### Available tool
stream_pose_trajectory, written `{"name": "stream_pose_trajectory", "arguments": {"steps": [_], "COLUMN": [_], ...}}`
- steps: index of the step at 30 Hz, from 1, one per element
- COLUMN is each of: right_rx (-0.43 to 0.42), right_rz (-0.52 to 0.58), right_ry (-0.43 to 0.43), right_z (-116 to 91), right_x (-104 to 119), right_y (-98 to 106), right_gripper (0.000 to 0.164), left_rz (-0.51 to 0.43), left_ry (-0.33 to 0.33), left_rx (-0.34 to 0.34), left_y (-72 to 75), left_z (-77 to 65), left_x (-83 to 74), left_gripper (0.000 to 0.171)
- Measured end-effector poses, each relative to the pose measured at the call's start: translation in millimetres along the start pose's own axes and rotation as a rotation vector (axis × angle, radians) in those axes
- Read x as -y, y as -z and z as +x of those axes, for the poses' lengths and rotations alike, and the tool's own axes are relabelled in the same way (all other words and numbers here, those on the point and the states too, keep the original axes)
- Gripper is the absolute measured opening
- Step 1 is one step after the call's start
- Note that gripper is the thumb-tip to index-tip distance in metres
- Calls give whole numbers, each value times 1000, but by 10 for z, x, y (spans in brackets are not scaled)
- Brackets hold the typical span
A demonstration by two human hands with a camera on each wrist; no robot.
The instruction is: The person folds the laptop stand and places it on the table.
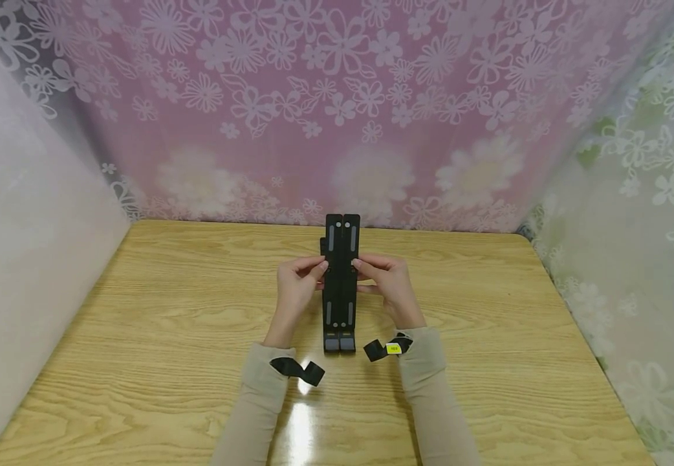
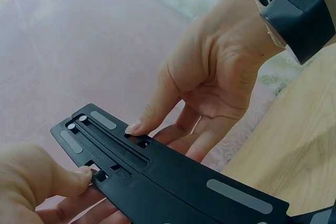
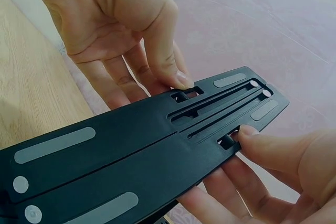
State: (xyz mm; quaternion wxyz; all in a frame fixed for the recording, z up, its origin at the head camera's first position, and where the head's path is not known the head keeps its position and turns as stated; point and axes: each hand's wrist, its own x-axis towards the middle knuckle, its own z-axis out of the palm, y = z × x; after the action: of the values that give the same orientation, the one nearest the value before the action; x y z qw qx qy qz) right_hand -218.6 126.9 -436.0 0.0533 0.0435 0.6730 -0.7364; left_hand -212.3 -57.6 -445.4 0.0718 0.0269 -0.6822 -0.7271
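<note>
Both hands hold a black folding laptop stand (image 1: 340, 291), folded narrow, its two long halves lying side by side. Grey pads and small round discs mark its top face; slots run along one end. My left hand (image 1: 296, 288) pinches the left edge, thumb on top by a small cutout and fingers underneath. Opposite it, my right hand (image 1: 392, 288) grips the right edge the same way, its thumb at the matching cutout (image 3: 228, 140). At the near end, two short lips (image 1: 339, 343) with grey pads stick out. The stand's underside is mostly hidden.
A wood-grain table (image 1: 185, 310) lies beneath the hands. Behind it hangs a pink flowered curtain (image 1: 290, 142), with pale panels at both sides. Black camera mounts (image 1: 314, 373) are strapped on both sleeved wrists; the right one bears a yellow label (image 1: 393, 348).
</note>
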Motion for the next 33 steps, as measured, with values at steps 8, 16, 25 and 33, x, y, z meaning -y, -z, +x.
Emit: {"name": "stream_pose_trajectory", "arguments": {"steps": [8, 16, 25, 33], "right_rx": [-11, -15, -15, -20], "right_rz": [-6, 12, 16, 25], "right_ry": [-13, -5, -7, -4], "right_z": [-3, -7, -14, -12], "right_x": [7, 16, 24, 26], "right_y": [1, -4, -12, -18], "right_gripper": [30, 28, 31, 32], "left_rz": [26, 53, 60, 62], "left_ry": [-2, -52, -37, -73], "left_rx": [16, 18, 25, 15], "left_y": [-7, -30, -24, -43], "left_z": [-57, -177, -9, -12], "left_x": [-129, -357, -10, 16], "left_gripper": [17, 17, 18, 16]}}
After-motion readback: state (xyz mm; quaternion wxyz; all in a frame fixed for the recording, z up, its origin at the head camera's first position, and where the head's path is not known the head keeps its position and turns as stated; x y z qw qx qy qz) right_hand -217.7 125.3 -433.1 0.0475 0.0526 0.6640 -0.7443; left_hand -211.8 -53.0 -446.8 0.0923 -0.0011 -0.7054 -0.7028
